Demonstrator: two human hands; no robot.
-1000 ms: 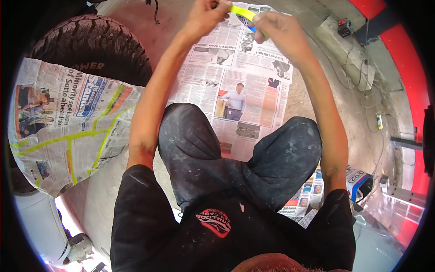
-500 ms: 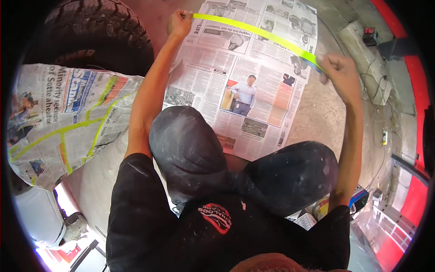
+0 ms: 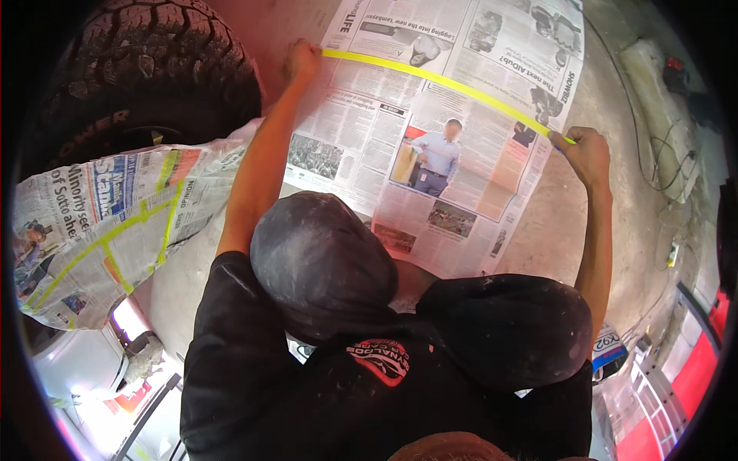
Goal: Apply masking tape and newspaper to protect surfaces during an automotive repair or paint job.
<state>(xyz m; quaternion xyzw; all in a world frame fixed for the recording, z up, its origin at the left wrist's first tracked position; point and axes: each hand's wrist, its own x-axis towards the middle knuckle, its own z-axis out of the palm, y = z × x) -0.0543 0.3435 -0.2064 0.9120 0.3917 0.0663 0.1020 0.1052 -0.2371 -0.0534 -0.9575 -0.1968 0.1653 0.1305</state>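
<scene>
A strip of yellow tape [image 3: 442, 80] stretches across sheets of newspaper [image 3: 469, 184] on the floor in front of me. Its left end is pinched in the fingers of my left hand [image 3: 302, 63], at the sheets' left edge. My right hand [image 3: 584, 154] is closed on the other end, just beyond the right edge of the paper. The strip runs taut between both hands, sloping down to the right. Whether it touches the paper along its whole length I cannot tell. My bent knees are just on the near side of the sheets.
At the left stands a large black tyre [image 3: 184, 69]. Below it, newspaper patched with yellow tape [image 3: 115, 230] covers a rounded form. Cables [image 3: 653, 173] run along the floor at the right, near a concrete ledge [image 3: 653, 84]. A printed can [image 3: 607, 353] stands beside my right knee.
Both hands have brought the tape strip nearer to me over the newspaper, from above a printed headline to below it. The view has shifted a little as well.
</scene>
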